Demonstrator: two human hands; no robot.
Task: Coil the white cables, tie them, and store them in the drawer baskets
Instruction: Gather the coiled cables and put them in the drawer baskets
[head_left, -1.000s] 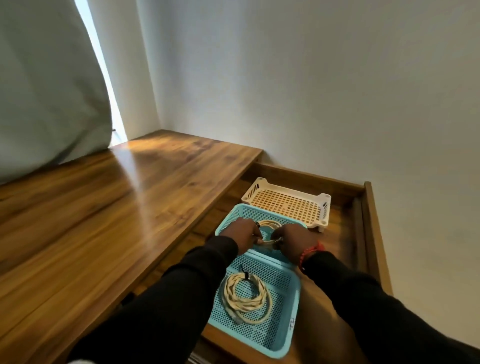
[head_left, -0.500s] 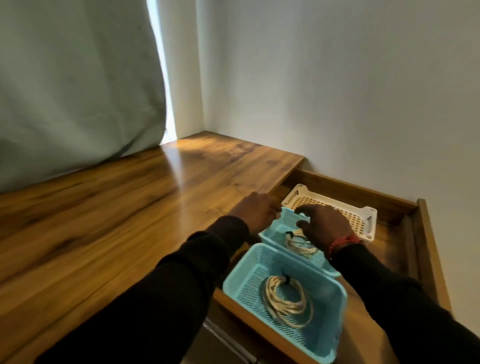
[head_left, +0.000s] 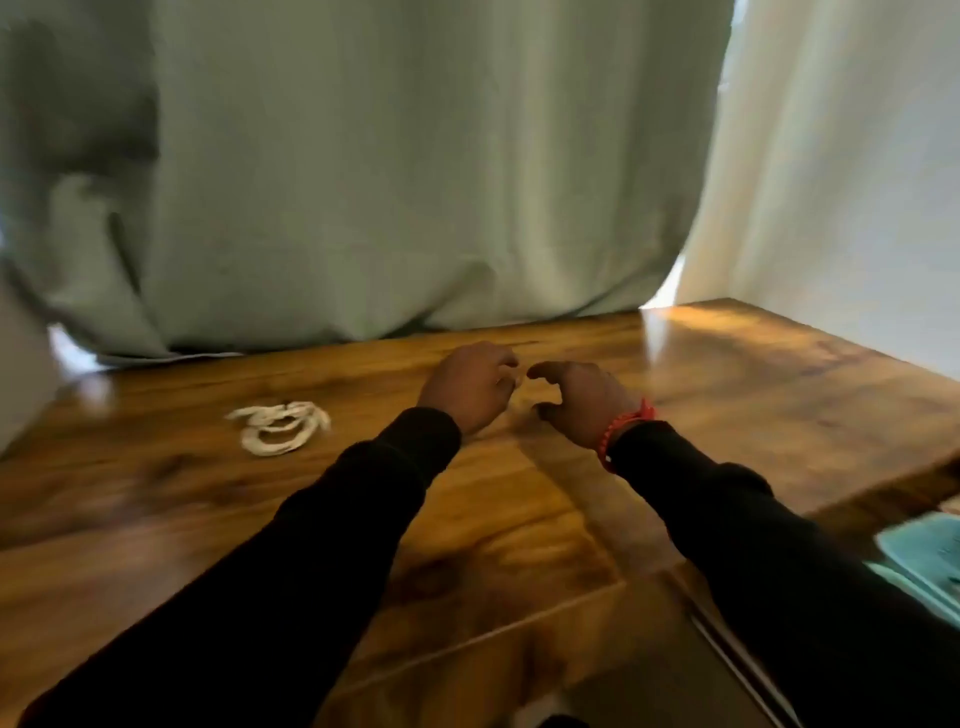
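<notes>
Two hands are held over a brown wooden table (head_left: 753, 395). The picture is a bit blurry.

The left hand (head_left: 470, 387) is above the middle of the table. Its fingers are loosely curled and it holds nothing. The right hand (head_left: 582, 400) is just beside it, to the right. Its thumb and fingers bend in a loose curve, with a gap between them, and nothing is in it. The fingertips of the two hands are close together but do not touch. I cannot tell if either hand touches the wood.

Both arms wear black sleeves (head_left: 322, 561). A red band (head_left: 623, 428) goes around the right wrist.

A white cable (head_left: 280, 426) lies on the table, to the left of the left hand and apart from it. It sits in loose loops, flat on the wood. No hand is touching it. It is too blurry to see if anything is tied around it.

At the right edge, low down, a bit of a light blue basket (head_left: 930, 561) peeks in. It sits lower than the table top. Only a corner shows, so I cannot tell what is inside it.

Behind the table hangs a big grey-green curtain (head_left: 363, 182). Its bottom edge rests at the back of the table. To the right of it is a white curtain (head_left: 831, 182), and bright light comes through the gap between them and shines on the wood.
</notes>
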